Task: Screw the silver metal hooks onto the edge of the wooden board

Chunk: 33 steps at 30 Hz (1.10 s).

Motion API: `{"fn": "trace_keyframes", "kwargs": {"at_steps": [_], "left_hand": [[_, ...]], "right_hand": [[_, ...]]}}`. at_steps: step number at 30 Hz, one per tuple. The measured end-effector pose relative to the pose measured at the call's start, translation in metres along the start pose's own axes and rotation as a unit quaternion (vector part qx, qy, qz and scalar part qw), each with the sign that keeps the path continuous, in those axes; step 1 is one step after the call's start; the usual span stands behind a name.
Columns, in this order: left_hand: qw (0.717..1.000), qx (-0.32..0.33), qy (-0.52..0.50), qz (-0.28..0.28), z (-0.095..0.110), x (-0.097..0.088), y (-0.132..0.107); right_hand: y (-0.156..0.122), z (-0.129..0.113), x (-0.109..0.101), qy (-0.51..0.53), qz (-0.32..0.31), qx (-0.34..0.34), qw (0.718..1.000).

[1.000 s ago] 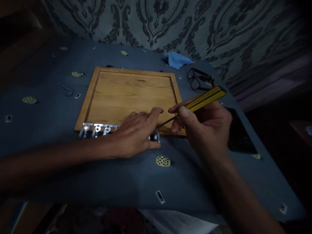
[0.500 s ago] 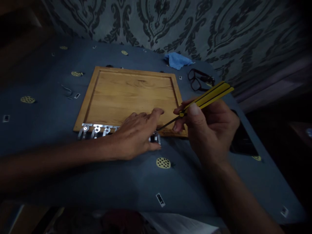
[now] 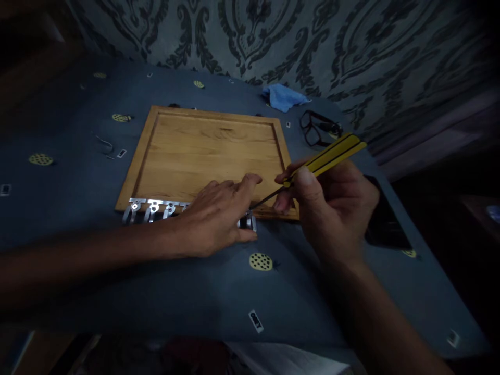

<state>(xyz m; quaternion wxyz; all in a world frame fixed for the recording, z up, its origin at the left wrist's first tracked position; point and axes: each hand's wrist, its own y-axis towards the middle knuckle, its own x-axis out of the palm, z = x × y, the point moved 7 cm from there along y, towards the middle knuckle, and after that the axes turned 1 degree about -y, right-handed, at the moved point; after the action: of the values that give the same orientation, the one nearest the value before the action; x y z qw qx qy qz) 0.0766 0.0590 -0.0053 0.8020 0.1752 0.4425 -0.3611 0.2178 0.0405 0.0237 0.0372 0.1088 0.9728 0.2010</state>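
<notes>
One framed wooden panel [image 3: 219, 151] lies on the blue surface [image 3: 195, 291], metal hook rail [image 3: 154, 208] along its near edge, right hand [image 3: 338, 213] with grip closed round a yellow-handled screwdriver [image 3: 334, 154], left hand [image 3: 216, 213] laid across the rail, its grip unclear.

Dim light picks out a person's bare, slim-fingered left hand [image 3: 222, 211] and bare, long-fingered right hand [image 3: 339, 208], viewed by a head-worn camera. Soft ridges of knuckles mark the back of the left hand, while a short, rounded thumbnail [image 3: 307, 177] tops the right thumb. The bare, slender left forearm [image 3: 128, 245], smooth in outline, slips into shadow and blur toward the picture's side; the bare, tapering right forearm [image 3: 383, 307], narrowest at the wrist, darkens toward the lower edge, its finer surface details lost in the gloom
</notes>
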Motion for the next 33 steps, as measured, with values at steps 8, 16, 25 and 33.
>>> {"fn": "trace_keyframes", "kwargs": {"at_steps": [8, 16, 25, 33], "left_hand": [[1.000, -0.008, 0.005, -0.016, 0.0017, -0.0010, 0.0011], [1.000, 0.014, 0.017, 0.000, 0.0027, -0.0004, 0.0009], [1.000, 0.015, 0.004, 0.000, 0.0039, -0.0031, 0.0012], [1.000, 0.004, -0.009, -0.004, 0.0020, -0.0013, 0.0014]], "right_hand": [[-0.0001, -0.0027, 0.0033, -0.001, -0.001, -0.007, 1.000], [-0.0013, -0.0051, 0.0044, -0.023, 0.000, -0.002, 1.000], [0.0008, -0.0044, 0.0065, -0.012, -0.065, 0.022, 0.998], [-0.0003, -0.0042, 0.0070, -0.001, -0.042, 0.033, 0.999]]}}
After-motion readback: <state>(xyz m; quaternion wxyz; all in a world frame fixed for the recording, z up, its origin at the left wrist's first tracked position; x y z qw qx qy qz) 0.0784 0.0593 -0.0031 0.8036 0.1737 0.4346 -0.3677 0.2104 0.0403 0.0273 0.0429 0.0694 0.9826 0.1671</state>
